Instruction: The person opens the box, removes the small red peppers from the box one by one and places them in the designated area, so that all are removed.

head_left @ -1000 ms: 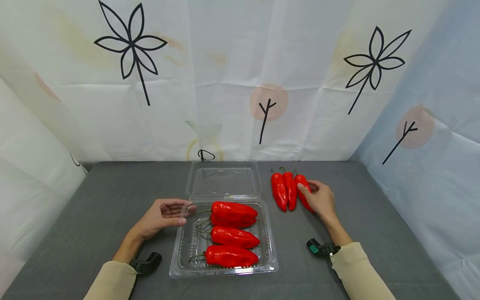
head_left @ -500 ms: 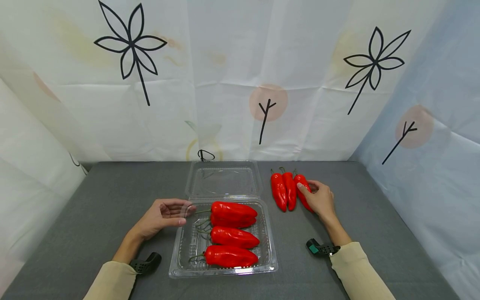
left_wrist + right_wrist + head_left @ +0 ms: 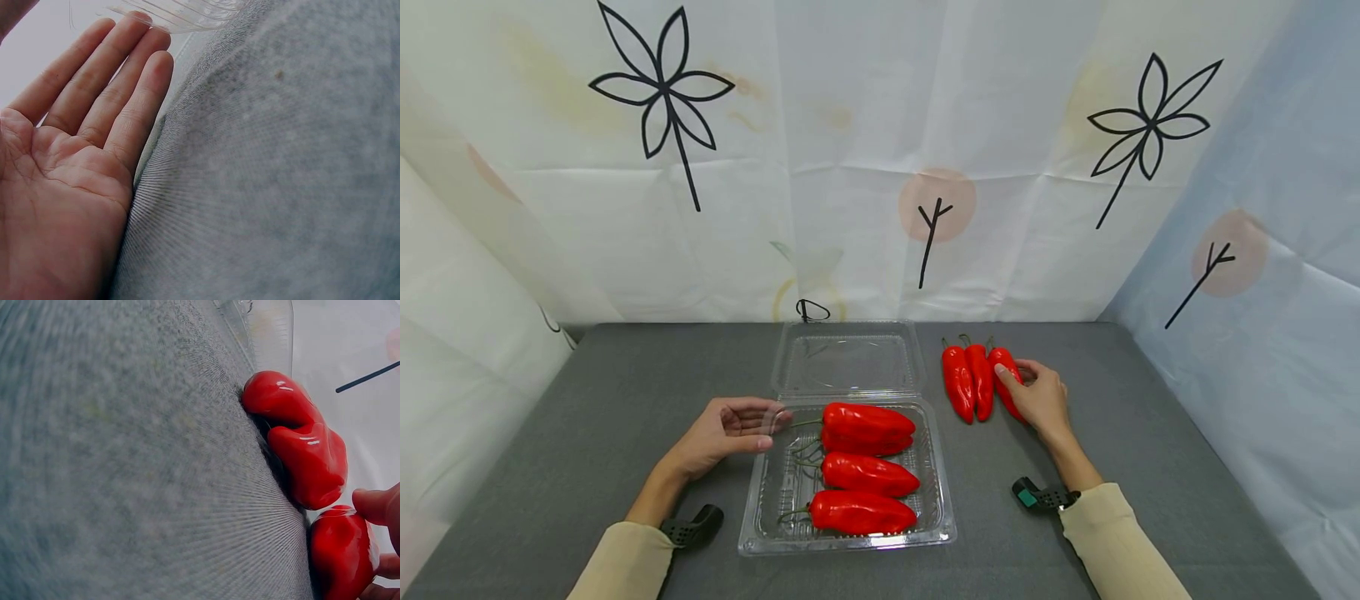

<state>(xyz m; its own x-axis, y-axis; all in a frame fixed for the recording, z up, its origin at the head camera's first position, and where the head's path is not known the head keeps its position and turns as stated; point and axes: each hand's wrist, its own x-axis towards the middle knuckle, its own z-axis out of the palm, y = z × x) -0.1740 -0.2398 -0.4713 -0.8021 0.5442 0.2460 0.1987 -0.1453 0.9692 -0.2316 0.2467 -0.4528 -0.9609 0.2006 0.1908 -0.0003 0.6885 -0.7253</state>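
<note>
My right hand (image 3: 1043,398) pinches a long red pepper (image 3: 1000,360) lying on the grey table, thumb on one side and fingers on the other. In the right wrist view, thumb and fingertips show against that pepper's (image 3: 340,553) end. Two more red peppers (image 3: 957,383) lie just left of it, side by side. My left hand (image 3: 715,437) is at the left edge of a clear plastic clamshell box (image 3: 846,546), its straight fingertips (image 3: 159,65) at the wall. Several red peppers (image 3: 868,475) lie crosswise in the box, stems to the left.
The box's clear lid (image 3: 850,358) lies folded back behind it, towards the cloth backdrop (image 3: 850,208). A grey cloth covers the table (image 3: 625,375). White cloth also hangs at the left and right sides. Dark bands (image 3: 692,527) are on both wrists.
</note>
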